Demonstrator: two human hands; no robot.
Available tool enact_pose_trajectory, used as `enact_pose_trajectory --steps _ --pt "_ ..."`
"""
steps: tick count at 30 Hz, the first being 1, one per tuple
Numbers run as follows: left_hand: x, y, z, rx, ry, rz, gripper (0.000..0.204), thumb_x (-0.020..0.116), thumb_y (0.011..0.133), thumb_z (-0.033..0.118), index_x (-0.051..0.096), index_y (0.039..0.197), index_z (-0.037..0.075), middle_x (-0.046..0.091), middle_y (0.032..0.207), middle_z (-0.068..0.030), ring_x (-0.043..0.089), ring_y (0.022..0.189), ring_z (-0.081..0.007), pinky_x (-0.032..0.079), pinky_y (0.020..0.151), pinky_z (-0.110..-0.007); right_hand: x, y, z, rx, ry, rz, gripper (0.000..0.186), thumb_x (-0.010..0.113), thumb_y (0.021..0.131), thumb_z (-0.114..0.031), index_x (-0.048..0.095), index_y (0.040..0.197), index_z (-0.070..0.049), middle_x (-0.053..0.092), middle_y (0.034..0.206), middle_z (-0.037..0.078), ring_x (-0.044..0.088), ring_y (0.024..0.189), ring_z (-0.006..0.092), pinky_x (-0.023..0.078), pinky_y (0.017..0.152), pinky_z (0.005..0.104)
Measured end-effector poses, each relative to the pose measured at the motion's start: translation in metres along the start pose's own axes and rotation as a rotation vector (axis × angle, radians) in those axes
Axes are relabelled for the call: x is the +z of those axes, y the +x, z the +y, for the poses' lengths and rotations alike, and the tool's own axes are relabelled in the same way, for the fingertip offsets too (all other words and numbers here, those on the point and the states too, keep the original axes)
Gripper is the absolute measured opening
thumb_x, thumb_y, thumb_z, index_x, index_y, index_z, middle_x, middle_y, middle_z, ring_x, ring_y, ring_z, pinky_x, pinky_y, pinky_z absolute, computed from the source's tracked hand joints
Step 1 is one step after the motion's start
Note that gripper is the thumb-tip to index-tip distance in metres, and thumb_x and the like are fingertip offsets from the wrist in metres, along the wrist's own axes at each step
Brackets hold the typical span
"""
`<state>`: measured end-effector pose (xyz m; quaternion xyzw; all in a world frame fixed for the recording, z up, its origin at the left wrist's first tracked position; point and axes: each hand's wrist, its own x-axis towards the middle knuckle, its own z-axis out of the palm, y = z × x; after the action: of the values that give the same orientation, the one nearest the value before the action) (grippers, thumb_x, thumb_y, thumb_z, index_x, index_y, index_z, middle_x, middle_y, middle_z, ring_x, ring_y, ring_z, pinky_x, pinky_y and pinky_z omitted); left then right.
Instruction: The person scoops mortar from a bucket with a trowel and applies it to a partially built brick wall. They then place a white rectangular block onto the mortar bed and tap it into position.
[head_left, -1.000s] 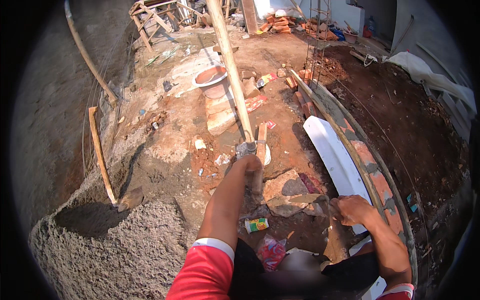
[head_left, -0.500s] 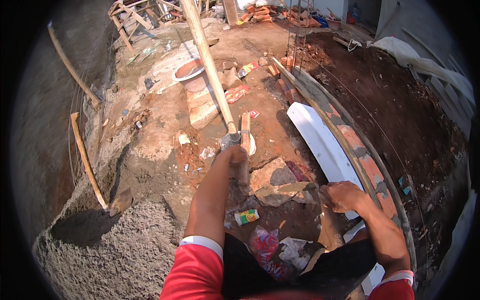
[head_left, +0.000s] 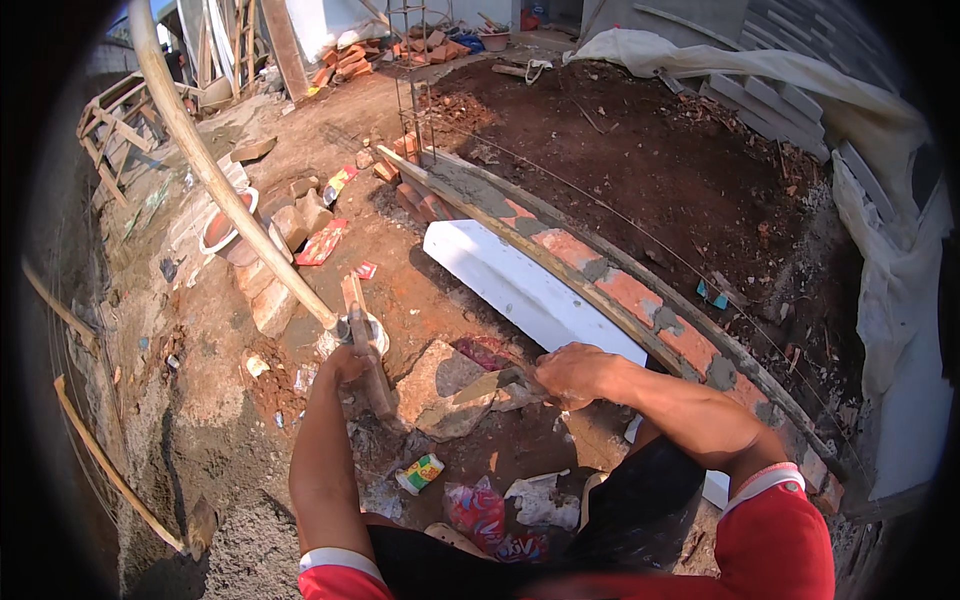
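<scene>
My left hand [head_left: 348,364] is closed at the side of a short, mortar-stained wooden board [head_left: 369,360], and most of its fingers are hidden. Just beyond it, the grey-crusted lower end of a long wooden pole [head_left: 215,180] comes down beside a white round thing partly behind the board. My right hand [head_left: 575,375] is wrapped round the handle of a trowel [head_left: 482,387], whose mortar-smeared blade points left over a flat broken stone slab [head_left: 440,390]. White foam-like board [head_left: 530,290] lies just past my right hand, along the brick wall.
A low brick course [head_left: 625,292] between timber edge boards [head_left: 500,225] curves along the right, with thin steel bars [head_left: 410,90] upright at its far end. Wet mortar [head_left: 250,550] is heaped at lower left. A tub [head_left: 228,228], crumpled wrappers [head_left: 475,510] and a yellow-green cup [head_left: 420,473] lie about.
My view has swung to the right, so the scene sits further left and more of the dug soil and brick wall shows. Both hands keep their holds, the trowel still over the slab.
</scene>
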<state>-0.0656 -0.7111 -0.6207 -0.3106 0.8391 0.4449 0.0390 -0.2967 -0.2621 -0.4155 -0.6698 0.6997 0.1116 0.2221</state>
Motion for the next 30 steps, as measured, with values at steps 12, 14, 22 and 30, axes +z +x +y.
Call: enact_pose_trajectory --steps 12,14,22,30 --pt "-0.012 -0.034 0.072 -0.252 -0.046 -0.027 0.031 0.068 0.096 0.023 0.066 0.117 0.0 0.07 0.093 -0.0034 0.063 0.084 -0.0152 0.052 0.072 -0.034 -0.016 -0.004 -0.017 0.174 0.073 -0.053 0.026 0.078 0.073 -0.018 0.075 0.096 -0.006 0.074 0.096 0.014 0.071 0.094 0.0368 0.058 0.074 0.0487" --pt "-0.015 -0.03 0.067 -0.253 -0.011 -0.015 0.028 0.071 0.093 0.022 0.064 0.11 0.001 0.069 0.086 -0.0046 0.063 0.077 -0.0158 0.052 0.067 -0.034 -0.015 -0.001 -0.017 0.186 0.068 -0.052 0.027 0.08 0.071 -0.018 0.074 0.094 -0.008 0.074 0.095 0.013 0.071 0.093 0.0369 0.059 0.074 0.0489" --pt "-0.016 -0.009 0.046 -0.135 -0.086 0.251 0.035 0.081 0.086 0.028 0.053 0.082 0.007 0.054 0.062 -0.0028 0.052 0.049 -0.0152 0.041 0.043 -0.034 -0.007 0.005 -0.008 0.14 0.053 -0.04 0.024 0.078 0.073 -0.018 0.076 0.094 -0.006 0.075 0.093 0.012 0.072 0.09 0.0365 0.059 0.074 0.0481" --pt "-0.015 -0.012 0.058 -0.032 -0.115 0.3 0.042 0.08 0.087 0.043 0.057 0.082 0.009 0.051 0.058 -0.0011 0.045 0.045 -0.0127 0.037 0.042 -0.032 -0.008 0.003 -0.006 0.133 0.099 0.0 0.025 0.077 0.074 -0.016 0.075 0.098 -0.007 0.074 0.097 0.011 0.071 0.094 0.036 0.059 0.075 0.0488"
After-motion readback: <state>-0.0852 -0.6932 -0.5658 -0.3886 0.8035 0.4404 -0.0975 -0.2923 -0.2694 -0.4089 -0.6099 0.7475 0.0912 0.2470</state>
